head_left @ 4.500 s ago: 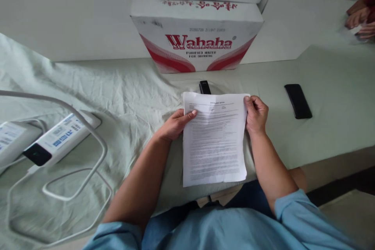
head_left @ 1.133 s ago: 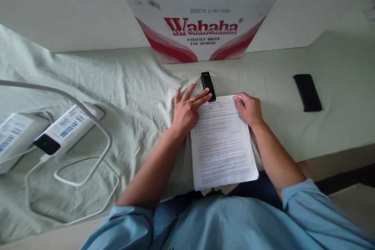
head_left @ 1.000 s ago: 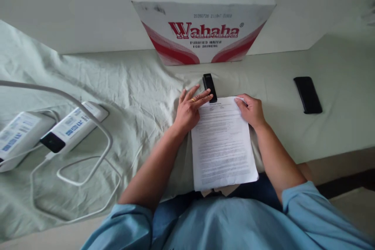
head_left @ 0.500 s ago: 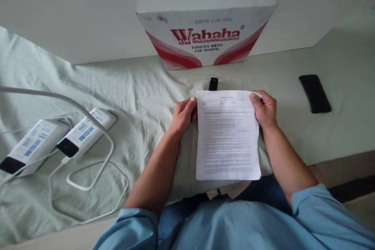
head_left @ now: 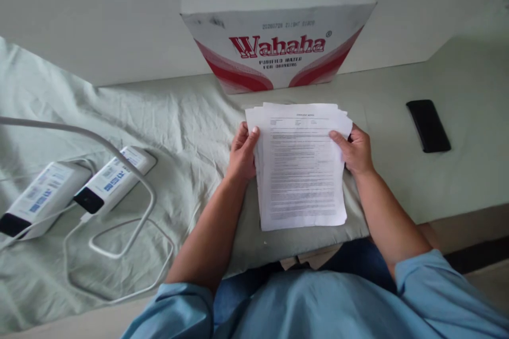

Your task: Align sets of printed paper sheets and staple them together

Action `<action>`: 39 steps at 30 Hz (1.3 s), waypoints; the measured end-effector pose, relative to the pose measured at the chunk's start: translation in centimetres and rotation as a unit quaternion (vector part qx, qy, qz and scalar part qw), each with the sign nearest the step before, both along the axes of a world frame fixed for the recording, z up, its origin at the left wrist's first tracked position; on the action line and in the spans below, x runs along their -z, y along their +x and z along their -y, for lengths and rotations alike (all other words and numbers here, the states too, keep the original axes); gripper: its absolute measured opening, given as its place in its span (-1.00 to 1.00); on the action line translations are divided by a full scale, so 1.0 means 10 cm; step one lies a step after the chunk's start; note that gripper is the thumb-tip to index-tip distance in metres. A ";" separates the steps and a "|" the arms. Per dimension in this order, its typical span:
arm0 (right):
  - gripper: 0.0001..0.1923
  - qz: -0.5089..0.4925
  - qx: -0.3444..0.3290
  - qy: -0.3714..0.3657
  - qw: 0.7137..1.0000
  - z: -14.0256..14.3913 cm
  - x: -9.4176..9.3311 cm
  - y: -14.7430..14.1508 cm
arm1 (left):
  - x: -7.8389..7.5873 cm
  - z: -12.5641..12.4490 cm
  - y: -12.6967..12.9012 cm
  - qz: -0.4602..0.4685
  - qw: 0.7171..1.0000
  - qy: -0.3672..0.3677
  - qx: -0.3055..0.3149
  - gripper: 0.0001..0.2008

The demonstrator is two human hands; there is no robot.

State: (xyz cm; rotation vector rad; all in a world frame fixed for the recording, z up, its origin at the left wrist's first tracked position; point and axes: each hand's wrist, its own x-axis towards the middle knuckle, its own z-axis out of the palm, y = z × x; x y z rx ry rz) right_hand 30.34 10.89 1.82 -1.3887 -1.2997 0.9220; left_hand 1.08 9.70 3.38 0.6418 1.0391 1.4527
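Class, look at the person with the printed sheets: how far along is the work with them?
Done: the printed sheets are gathered into one stack. In hand: left hand and right hand grip its side edges above the green cloth. Left: the top edges are fanned and uneven, so the stack is not squared, and nothing visible binds it.

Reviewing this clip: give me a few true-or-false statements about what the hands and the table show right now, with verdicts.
1. Both hands grip a sheaf of printed papers. True: left hand, right hand.
2. The sheets' top edges are fanned unevenly. True.
3. The black phone lies under the papers. False: it lies apart, to the right on the cloth.
4. The Wahaha box sits left of the power banks. False: it stands behind the papers, right of them.
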 end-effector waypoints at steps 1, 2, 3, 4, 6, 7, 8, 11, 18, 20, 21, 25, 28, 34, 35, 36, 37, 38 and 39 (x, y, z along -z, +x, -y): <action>-0.48 0.011 0.018 0.010 1.000 -0.01 0.01 0.02 | 0.01 0.00 0.01 0.013 1.000 -0.018 0.013 -0.46; -0.48 0.017 0.036 0.020 0.999 -0.02 0.02 0.05 | 0.02 0.01 0.02 0.021 0.999 -0.037 0.029 -0.45; -0.48 0.019 0.052 0.031 0.998 -0.04 0.03 0.08 | 0.04 0.01 0.02 0.023 0.997 -0.053 0.046 -0.45; -0.49 0.021 0.064 0.043 0.997 -0.05 0.04 0.11 | 0.05 0.01 0.02 0.023 0.996 -0.064 0.060 -0.45; -0.50 0.024 0.085 0.063 0.994 -0.08 0.04 0.16 | 0.08 0.01 0.02 0.019 0.995 -0.071 0.071 -0.47; -0.50 0.026 0.093 0.069 0.993 -0.09 0.04 0.19 | 0.08 0.01 0.01 0.017 0.995 -0.069 0.068 -0.48; -0.50 0.026 0.099 0.072 0.992 -0.10 0.04 0.20 | 0.08 0.01 0.01 0.014 0.996 -0.066 0.062 -0.49; -0.49 0.007 0.106 0.070 0.992 -0.10 0.01 0.21 | 0.06 0.02 0.02 0.007 0.997 -0.057 0.057 -0.49; -0.51 0.005 0.076 0.054 0.996 0.00 -0.09 0.10 | 0.01 0.07 0.07 0.017 0.995 -0.069 0.068 -0.44; -0.50 0.009 0.077 0.051 0.996 0.01 -0.10 0.07 | 0.01 0.08 0.09 0.015 0.996 -0.072 0.058 -0.45; -0.50 0.010 0.079 0.050 0.996 0.02 -0.10 0.06 | 0.01 0.09 0.09 0.013 0.996 -0.073 0.054 -0.46; -0.48 0.018 0.087 0.047 0.995 0.03 -0.11 0.05 | -0.02 0.12 0.11 0.001 0.996 -0.065 0.057 -0.48; -0.46 0.035 0.092 0.045 0.994 0.03 -0.13 0.03 | -0.03 0.13 0.12 -0.007 0.997 -0.054 0.060 -0.48; -0.49 0.034 0.082 0.040 0.995 0.04 -0.09 0.02 | -0.03 0.15 0.13 0.001 0.997 -0.051 0.054 -0.48; -0.50 0.027 0.082 0.038 0.996 0.04 -0.09 0.02 | -0.03 0.15 0.13 0.001 0.997 -0.050 0.056 -0.48; -0.52 0.021 0.083 0.038 0.996 0.03 -0.08 0.02 | -0.03 0.15 0.13 -0.001 0.997 -0.047 0.058 -0.49; -0.53 0.017 0.083 0.037 0.996 0.03 -0.08 0.02 | -0.02 0.15 0.13 -0.003 0.997 -0.045 0.060 -0.49; -0.54 0.014 0.085 0.037 0.996 0.03 -0.09 0.02 | -0.02 0.15 0.13 -0.006 0.997 -0.042 0.062 -0.49; -0.54 0.012 0.086 0.038 0.995 0.03 -0.09 0.01 | -0.01 0.15 0.13 -0.009 0.997 -0.040 0.065 -0.49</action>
